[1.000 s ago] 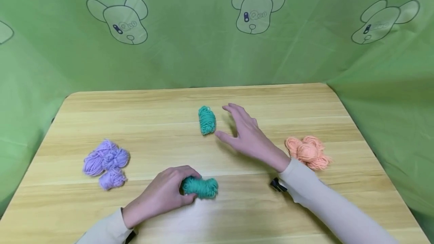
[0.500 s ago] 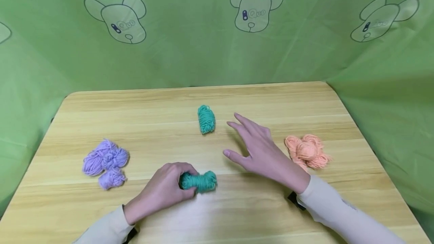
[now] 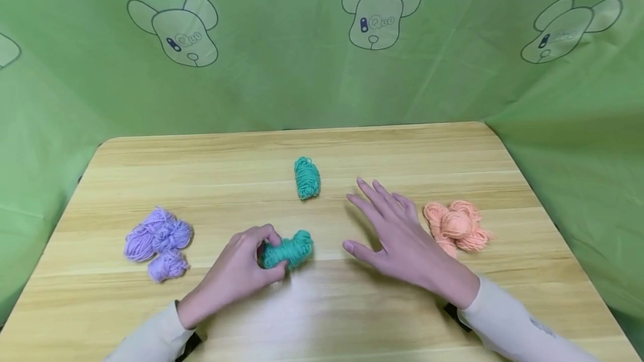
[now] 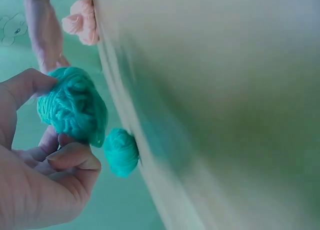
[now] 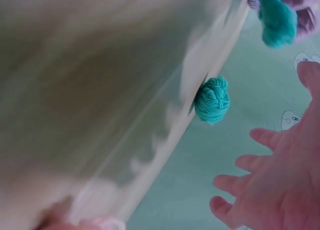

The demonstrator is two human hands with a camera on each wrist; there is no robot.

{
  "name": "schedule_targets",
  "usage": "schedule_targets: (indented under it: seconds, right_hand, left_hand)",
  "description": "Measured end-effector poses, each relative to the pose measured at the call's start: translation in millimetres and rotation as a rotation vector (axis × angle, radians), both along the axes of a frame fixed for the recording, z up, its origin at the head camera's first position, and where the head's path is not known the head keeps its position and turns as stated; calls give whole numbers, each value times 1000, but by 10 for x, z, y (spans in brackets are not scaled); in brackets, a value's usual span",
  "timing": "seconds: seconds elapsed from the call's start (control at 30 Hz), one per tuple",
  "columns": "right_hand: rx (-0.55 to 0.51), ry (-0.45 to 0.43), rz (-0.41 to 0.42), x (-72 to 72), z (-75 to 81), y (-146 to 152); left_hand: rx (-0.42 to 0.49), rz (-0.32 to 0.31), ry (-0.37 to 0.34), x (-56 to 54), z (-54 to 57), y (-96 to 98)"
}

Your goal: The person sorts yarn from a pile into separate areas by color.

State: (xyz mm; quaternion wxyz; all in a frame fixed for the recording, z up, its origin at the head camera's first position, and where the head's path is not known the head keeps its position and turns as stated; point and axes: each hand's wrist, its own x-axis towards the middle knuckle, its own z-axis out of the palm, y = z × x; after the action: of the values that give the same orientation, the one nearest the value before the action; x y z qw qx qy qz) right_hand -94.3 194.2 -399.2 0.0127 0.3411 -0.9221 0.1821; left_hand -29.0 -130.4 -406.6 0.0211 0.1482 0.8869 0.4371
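Observation:
My left hand (image 3: 245,266) pinches a teal skein of yarn (image 3: 290,250) between thumb and fingers. In the left wrist view that skein (image 4: 75,105) shows its looped end, lifted off the tabletop. A second teal skein (image 3: 307,178) lies farther back near the middle of the table, and the right wrist view also has this resting skein (image 5: 212,100). My right hand (image 3: 397,239) hovers over the table to the right of both, fingers spread and holding nothing. Its straight fingers (image 5: 252,162) show in the right wrist view.
A cluster of purple yarn skeins (image 3: 158,242) lies at the left of the wooden table (image 3: 221,172). Peach yarn skeins (image 3: 458,225) are heaped at the right, close to my right forearm. Green curtain (image 3: 282,71) hangs behind the table and along its sides.
My left hand has lifted the gripped teal skein, shifting it slightly back and tilting it. My right hand has withdrawn from the rear skein, toward the right and nearer to me.

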Motion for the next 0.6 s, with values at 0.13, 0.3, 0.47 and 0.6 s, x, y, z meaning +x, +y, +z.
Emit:
schedule_targets:
  seconds: [0.13,0.3,0.47,0.6]
  right_hand:
    - [16,5,-2,51,9,40]
    - [36,-4,-29,95,44,108]
    - [38,9,-38,121,36,169]
    - [41,8,-38,144,20,198]
  left_hand:
    - [45,50,20,-68,63,-38]
    - [71,121,50,-182,129,-88]
    - [78,170,48,-314,177,-146]
    - [74,202,34,-412,183,-183]
